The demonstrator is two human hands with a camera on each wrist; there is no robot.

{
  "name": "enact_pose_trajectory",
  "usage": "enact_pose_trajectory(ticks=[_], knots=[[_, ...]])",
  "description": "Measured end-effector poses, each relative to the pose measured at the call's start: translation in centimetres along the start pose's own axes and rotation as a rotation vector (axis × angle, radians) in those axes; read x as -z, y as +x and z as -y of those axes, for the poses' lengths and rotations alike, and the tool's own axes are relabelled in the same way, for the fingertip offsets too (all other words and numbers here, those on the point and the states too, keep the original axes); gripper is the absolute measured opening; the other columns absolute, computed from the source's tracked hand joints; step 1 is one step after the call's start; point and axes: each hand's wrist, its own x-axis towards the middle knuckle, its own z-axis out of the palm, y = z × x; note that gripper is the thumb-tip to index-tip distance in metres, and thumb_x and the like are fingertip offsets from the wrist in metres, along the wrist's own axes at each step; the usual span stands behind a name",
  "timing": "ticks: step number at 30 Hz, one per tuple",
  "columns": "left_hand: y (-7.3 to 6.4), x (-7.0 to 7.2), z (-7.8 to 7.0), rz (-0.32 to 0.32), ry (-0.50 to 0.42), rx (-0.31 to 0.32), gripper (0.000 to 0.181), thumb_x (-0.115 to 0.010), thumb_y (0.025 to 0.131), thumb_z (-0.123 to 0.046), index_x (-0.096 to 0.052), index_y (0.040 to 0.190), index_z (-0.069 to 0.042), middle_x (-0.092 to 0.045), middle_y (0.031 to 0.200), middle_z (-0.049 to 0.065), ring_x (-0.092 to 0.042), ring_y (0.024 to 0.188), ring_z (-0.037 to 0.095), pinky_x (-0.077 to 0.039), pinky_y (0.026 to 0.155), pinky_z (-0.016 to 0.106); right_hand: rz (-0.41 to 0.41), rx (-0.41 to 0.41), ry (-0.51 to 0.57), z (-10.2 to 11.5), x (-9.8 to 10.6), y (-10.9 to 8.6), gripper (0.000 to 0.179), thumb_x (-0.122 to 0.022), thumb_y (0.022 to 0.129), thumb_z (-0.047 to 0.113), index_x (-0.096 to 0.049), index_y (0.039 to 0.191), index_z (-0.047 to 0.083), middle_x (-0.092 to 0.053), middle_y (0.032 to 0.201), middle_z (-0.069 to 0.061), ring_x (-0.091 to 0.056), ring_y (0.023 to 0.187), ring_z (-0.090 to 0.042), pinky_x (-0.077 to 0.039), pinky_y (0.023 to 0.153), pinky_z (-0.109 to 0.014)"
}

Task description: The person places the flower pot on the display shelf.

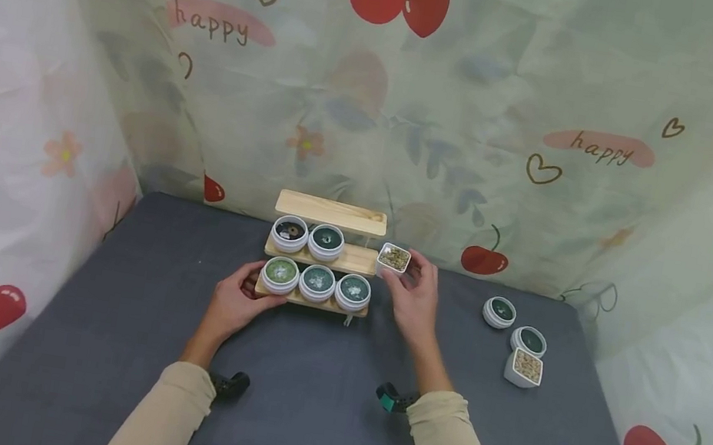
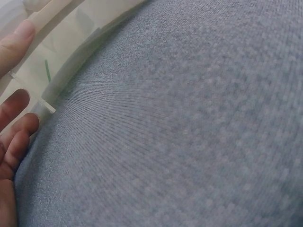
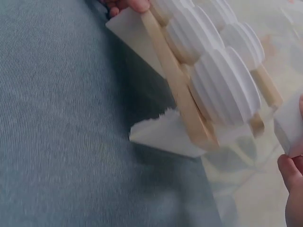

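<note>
A tiered stand (image 1: pixel 330 211) with pale wooden boards stands near the far edge of the table. Three round white ridged pots fill its lowest board, among them a green-topped pot (image 1: pixel 281 275). Two more, a brown-topped pot (image 1: pixel 289 232) and a dark green-topped pot (image 1: pixel 326 242), sit on the middle board; the top board is bare. My left hand (image 1: pixel 234 304) grips the lowest board's left end, thumb along its front edge. At the middle board's right end, my right hand (image 1: pixel 415 302) holds a small square white pot (image 1: pixel 393 258) with tan granules, pinched between thumb and fingers.
To the right on the grey tablecloth (image 1: pixel 298 415) stand two round white pots, a farther pot (image 1: pixel 499 312) and a nearer pot (image 1: pixel 529 342). Close against the nearer one is another square white pot (image 1: pixel 524 368). A cherry-printed curtain (image 1: pixel 376 101) hangs behind and at both sides.
</note>
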Motion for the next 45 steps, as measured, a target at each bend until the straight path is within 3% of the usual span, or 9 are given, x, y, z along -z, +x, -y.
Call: enact_pose_trajectory(ticks=[4,12,21,38,45], knots=[[0.0,0.0,0.2,0.0,-0.002,0.0,0.08,-0.094,0.07,-0.041,-0.061,0.138,-0.016,-0.07,0.102,0.006,-0.062,0.08,0.014,-0.048,0.069,0.019,0.024,0.027,0.014,0.1,-1.0,0.3,0.062,-0.077,0.088,-0.002,-0.048,0.142,-0.005,-0.044,0.133,-0.022,-0.056,0.133,-0.036,-0.05,0.101,-0.019],[-0.1,0.1,0.3,0.003,0.001,0.003,0.08,-0.094,0.07,-0.044,-0.061,0.138,-0.018,-0.07,0.101,0.006,-0.062,0.08,0.014,-0.048,0.069,0.019,0.062,0.049,-0.085,0.2,-2.3,0.7,0.062,-0.081,0.087,0.01,-0.054,0.143,0.003,-0.054,0.13,-0.016,-0.062,0.117,-0.03,-0.053,0.097,-0.032],[-0.1,0.0,0.4,-0.006,-0.004,0.0,0.08,-0.094,0.069,-0.042,-0.061,0.137,-0.016,-0.07,0.101,0.006,-0.062,0.079,0.015,-0.048,0.068,0.019,0.103,0.046,-0.097,-0.4,-3.2,1.0,0.059,-0.08,0.088,0.011,-0.055,0.142,0.006,-0.057,0.128,-0.016,-0.064,0.116,-0.032,-0.053,0.099,-0.046],[0.0,0.2,0.3,-0.003,-0.004,-0.007,0.08,-0.094,0.07,-0.042,-0.061,0.138,-0.016,-0.071,0.102,0.007,-0.062,0.08,0.014,-0.048,0.068,0.018,0.101,0.037,-0.227,-0.3,-3.5,1.4,0.057,-0.086,0.083,0.026,-0.061,0.132,0.008,-0.07,0.124,-0.012,-0.069,0.112,-0.028,-0.056,0.093,-0.048],[0.0,0.0,0.4,-0.001,-0.006,-0.023,0.079,-0.094,0.07,-0.042,-0.061,0.137,-0.017,-0.071,0.101,0.006,-0.063,0.079,0.012,-0.05,0.069,0.018,0.064,0.062,-0.255,-0.5,-3.4,1.5,0.051,-0.086,0.084,0.026,-0.065,0.126,0.008,-0.073,0.119,-0.011,-0.072,0.106,-0.025,-0.057,0.087,-0.039]])
